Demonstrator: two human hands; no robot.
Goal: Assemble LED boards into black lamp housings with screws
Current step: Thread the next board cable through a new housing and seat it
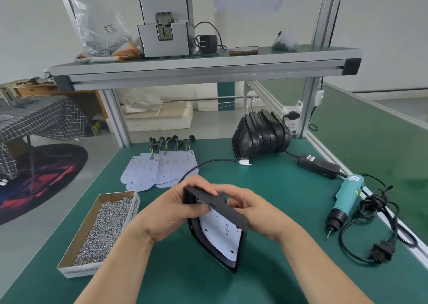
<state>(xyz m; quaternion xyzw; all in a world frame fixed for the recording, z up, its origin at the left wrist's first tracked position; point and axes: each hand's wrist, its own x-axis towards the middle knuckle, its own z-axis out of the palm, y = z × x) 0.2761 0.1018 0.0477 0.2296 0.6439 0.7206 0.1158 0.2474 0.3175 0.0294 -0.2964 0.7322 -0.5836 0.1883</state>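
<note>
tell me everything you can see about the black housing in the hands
The black lamp housing is a matte, plastic-looking, rectangular shell with rounded corners and a raised rim. A white LED board lies inside it. It is held tilted on edge over the green mat, open face toward the camera. The left hand and right hand grip its upper end.

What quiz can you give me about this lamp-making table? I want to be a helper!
1. True or false: the right hand holds the electric screwdriver.
2. What fills the cardboard box? A) screws B) beads C) coins
3. Fill in: the left hand and right hand grip a black lamp housing with an ___ inside.

Key: 1 false, it lies on the table. 2 A. 3 LED board.
</note>
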